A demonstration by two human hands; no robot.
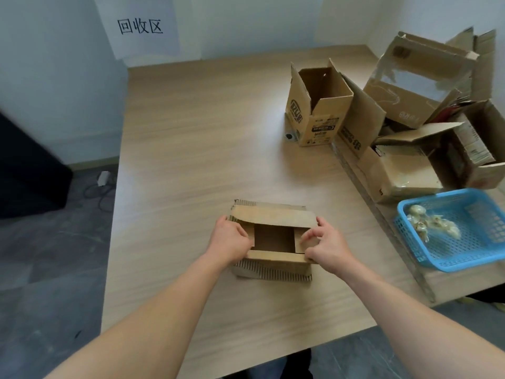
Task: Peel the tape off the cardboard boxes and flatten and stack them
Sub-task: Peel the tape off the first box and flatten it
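Two grips hold one small cardboard box (273,214) at the 6 o'clock side of the table (191,132).

Left grip (231,237) curls its fingers over the box's 9 o'clock edge, grasping the side flap there. Right grip (326,246) pinches the 3 o'clock side flap, with the thumb down on the near flap's corner. The box sits flat on the table with its far and near flaps folded inward, leaving a dark square opening in the middle; bare corrugated edges show along its near and far sides. At 1 o'clock an upright printed box (317,105) stands open-topped, touching a heap of opened boxes (410,105) at 2 o'clock, some with clear tape on them. At 4 o'clock a blue basket (410,242) holds crumpled tape wads (426,222). A paper sign (139,26) hangs on the wall at 11 o'clock.
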